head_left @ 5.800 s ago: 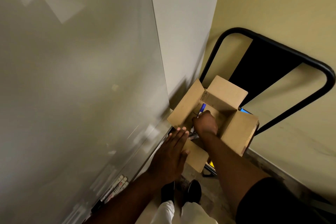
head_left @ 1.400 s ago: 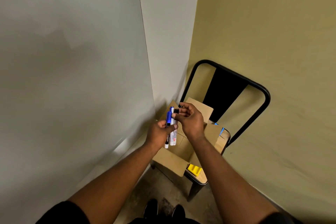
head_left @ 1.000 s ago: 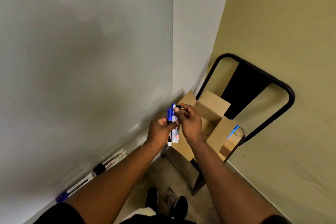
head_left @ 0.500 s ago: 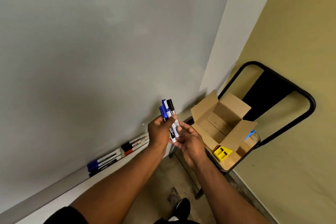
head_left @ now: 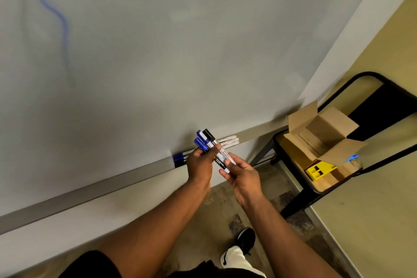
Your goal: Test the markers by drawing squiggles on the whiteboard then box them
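Observation:
My left hand point(head_left: 200, 165) grips a bunch of three capped markers point(head_left: 207, 141), two with blue caps and one with a black cap, in front of the whiteboard point(head_left: 158, 52). My right hand point(head_left: 242, 176) pinches the lower end of the black-capped marker between thumb and fingers. More markers point(head_left: 228, 140) lie on the grey tray point(head_left: 112, 184) under the board, behind my hands. A blue squiggle point(head_left: 56, 13) and a faint dark line mark the board's upper left. The open cardboard box point(head_left: 320, 135) stands on a chair at the right.
The black metal chair point(head_left: 370, 88) with a wooden seat stands in the corner against the yellow wall; a yellow block point(head_left: 318, 170) lies on its seat beside the box. My shoe point(head_left: 246, 239) is on the concrete floor below my hands.
I turned left from the box to face the whiteboard. My right hand dropped from the marker caps to the lower end of the black-capped marker. The squiggles came into view.

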`<state>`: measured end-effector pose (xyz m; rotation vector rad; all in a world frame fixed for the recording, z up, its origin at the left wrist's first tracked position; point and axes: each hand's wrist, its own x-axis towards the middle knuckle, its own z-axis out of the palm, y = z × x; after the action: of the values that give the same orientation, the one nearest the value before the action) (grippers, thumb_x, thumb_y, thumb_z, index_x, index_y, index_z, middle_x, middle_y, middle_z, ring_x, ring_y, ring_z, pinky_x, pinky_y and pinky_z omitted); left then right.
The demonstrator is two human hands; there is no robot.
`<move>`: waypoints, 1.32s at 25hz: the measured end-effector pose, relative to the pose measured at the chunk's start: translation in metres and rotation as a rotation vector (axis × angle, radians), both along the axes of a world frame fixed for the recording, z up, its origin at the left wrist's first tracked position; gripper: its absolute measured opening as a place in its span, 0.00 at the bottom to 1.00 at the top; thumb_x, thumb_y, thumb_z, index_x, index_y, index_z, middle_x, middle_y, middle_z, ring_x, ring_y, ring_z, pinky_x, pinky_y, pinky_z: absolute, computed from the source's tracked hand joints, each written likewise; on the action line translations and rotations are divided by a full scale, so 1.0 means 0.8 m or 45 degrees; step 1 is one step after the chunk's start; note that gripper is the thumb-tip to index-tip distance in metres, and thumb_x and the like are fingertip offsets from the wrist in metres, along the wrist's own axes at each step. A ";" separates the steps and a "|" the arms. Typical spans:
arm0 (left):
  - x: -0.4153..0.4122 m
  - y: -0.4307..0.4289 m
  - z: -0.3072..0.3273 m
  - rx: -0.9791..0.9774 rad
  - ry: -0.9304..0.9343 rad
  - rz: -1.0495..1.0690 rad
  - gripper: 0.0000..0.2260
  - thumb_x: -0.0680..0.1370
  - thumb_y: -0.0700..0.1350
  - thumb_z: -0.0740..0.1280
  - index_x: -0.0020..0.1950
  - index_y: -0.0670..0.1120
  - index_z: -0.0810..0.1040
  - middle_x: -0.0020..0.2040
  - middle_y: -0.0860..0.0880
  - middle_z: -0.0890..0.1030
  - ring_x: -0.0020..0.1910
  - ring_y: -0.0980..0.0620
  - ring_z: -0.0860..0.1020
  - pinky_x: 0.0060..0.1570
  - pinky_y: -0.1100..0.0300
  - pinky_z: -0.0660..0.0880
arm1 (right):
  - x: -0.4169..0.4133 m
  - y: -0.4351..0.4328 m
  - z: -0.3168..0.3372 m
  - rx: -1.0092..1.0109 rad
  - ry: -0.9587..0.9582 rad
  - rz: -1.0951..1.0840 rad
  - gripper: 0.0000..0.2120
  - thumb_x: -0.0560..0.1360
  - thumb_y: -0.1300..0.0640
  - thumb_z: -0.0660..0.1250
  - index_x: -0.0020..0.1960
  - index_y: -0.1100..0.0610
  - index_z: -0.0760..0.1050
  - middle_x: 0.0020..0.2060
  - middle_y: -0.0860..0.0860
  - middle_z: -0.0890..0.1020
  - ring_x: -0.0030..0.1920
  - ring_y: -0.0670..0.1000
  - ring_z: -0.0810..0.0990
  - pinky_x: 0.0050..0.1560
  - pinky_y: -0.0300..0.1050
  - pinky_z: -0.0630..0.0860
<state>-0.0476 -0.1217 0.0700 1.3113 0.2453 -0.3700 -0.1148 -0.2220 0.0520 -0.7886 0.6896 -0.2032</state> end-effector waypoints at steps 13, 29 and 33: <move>0.018 0.195 -0.054 0.310 0.152 0.444 0.11 0.84 0.44 0.60 0.61 0.46 0.80 0.56 0.45 0.82 0.52 0.50 0.81 0.53 0.57 0.79 | 0.086 0.094 -0.036 -0.543 0.238 0.692 0.09 0.72 0.69 0.74 0.51 0.60 0.84 0.46 0.58 0.86 0.43 0.54 0.86 0.42 0.45 0.83; 0.120 0.269 -0.111 0.488 0.527 0.179 0.12 0.83 0.51 0.59 0.45 0.49 0.78 0.53 0.41 0.82 0.52 0.43 0.80 0.62 0.49 0.74 | 0.209 0.171 -0.116 -0.929 0.539 0.845 0.10 0.68 0.64 0.76 0.46 0.53 0.83 0.41 0.54 0.86 0.43 0.60 0.85 0.49 0.58 0.83; 0.125 0.277 -0.125 0.483 0.541 0.161 0.12 0.82 0.51 0.60 0.51 0.46 0.79 0.57 0.41 0.81 0.56 0.42 0.79 0.65 0.47 0.73 | 0.204 0.194 -0.089 -1.078 0.631 0.804 0.12 0.73 0.62 0.68 0.56 0.56 0.80 0.48 0.52 0.84 0.49 0.55 0.82 0.48 0.45 0.76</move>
<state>0.0520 0.0999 -0.0299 1.5697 0.7829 -0.5095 0.0486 -0.0672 -0.0193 -1.8658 0.7789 0.3171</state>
